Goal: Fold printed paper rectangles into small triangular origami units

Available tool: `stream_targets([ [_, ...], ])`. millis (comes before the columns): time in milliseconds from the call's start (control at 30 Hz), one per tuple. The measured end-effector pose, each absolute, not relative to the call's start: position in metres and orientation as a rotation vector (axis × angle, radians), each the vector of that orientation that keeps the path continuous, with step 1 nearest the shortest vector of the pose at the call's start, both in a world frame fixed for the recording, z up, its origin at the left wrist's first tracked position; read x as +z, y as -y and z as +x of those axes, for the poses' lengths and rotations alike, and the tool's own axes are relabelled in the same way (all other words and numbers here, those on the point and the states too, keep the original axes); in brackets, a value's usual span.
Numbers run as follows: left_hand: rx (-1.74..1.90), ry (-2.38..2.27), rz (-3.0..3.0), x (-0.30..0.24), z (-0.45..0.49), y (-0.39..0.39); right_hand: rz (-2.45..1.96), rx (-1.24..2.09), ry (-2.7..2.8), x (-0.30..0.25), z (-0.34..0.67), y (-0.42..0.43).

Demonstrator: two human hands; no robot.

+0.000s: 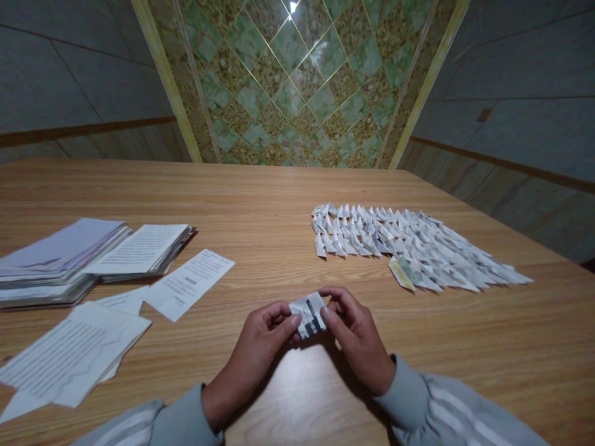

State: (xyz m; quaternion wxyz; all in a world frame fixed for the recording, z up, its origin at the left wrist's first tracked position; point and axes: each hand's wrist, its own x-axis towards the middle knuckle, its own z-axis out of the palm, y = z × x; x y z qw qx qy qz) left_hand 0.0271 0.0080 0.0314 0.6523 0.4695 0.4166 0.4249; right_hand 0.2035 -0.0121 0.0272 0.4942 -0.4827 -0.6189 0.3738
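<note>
Between my two hands is a small folded piece of printed paper (307, 313), white with dark printed blocks, held just above the wooden table. My left hand (264, 337) pinches its left edge, thumb on top and fingers curled behind. On the opposite side, my right hand (356, 337) grips the right edge with the thumb in front and the index finger along the top corner. The fold's underside is hidden by my fingers.
Rows of folded paper boats (367, 229) stand at the right on the wooden table (260, 204). To the left lie a thick paper stack (60, 260), a printed pile (142, 248), a single printed slip (190, 284) and loose lined sheets (79, 347). A tiled wall (297, 93) rises behind.
</note>
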Motion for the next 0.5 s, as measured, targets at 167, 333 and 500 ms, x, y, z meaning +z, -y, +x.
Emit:
stream_targets([
  [167, 1.061, -0.976, 1.101, 0.035, 0.024, -0.012, -1.153, 1.007, 1.543, 0.027, 0.201, 0.014],
  [333, 1.054, -1.029, 1.201, 0.033, 0.022, -0.011, -1.154, 1.014, 1.546, 0.027, 0.201, 0.015],
  [500, 0.966, -0.977, 1.224, 0.032, 0.018, -0.014, -1.15, 0.612, 1.781, 0.036, 0.214, 0.007],
])
